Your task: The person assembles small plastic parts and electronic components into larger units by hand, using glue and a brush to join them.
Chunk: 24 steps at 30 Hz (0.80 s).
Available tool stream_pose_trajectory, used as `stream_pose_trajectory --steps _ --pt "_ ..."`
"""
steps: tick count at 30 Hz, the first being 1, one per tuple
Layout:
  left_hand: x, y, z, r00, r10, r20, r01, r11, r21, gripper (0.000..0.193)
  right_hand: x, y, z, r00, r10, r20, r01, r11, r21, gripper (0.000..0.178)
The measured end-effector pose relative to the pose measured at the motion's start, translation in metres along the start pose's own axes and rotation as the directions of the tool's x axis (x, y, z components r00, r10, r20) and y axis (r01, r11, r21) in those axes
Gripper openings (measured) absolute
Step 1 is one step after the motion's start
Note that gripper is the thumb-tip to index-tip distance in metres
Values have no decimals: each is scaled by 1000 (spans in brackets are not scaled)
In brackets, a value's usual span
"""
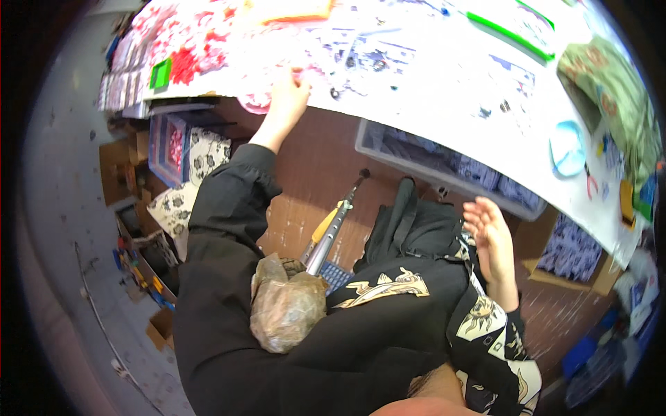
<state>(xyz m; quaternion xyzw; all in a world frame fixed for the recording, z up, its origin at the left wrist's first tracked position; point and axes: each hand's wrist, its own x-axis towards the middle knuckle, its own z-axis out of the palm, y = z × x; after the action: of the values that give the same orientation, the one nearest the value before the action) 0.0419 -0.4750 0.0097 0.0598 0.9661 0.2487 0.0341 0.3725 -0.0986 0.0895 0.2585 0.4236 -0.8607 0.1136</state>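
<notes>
My left hand (290, 96) reaches to the near edge of the white table (423, 104), over a spread of small pink and white pieces (267, 69). Its fingers are curled in together at the pieces; glare hides what they hold, if anything. Red pieces (184, 66) lie farther left, beside a small green tray (160, 73). My right hand (491, 239) hovers off the table, above my lap and to the right, fingers stretched out and nothing in it.
Under the table stand a clear plastic bin (361, 142) of small packets and a blue-sided crate (158, 149). A cardboard box (603, 281) of packets sits at right. On the table are a green frame (510, 38), a light blue dish (567, 149) and green cloth (603, 80).
</notes>
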Motion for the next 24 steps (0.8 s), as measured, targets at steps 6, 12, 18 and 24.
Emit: stream_pose_trajectory --steps 6,12,18,24 --pt "1 8 15 921 -225 319 327 891 -314 28 6 -1 5 984 40 -175 -11 986 166 53" --pt "11 19 38 846 -328 419 474 823 -314 71 22 -3 29 991 -3 -134 19 993 115 52" --pt "12 77 1 752 -373 543 487 870 -77 71 20 14 32 989 112 -94 -93 978 184 49" --pt "48 112 12 979 84 186 -89 996 21 36 21 16 31 981 131 -143 -95 968 234 43"
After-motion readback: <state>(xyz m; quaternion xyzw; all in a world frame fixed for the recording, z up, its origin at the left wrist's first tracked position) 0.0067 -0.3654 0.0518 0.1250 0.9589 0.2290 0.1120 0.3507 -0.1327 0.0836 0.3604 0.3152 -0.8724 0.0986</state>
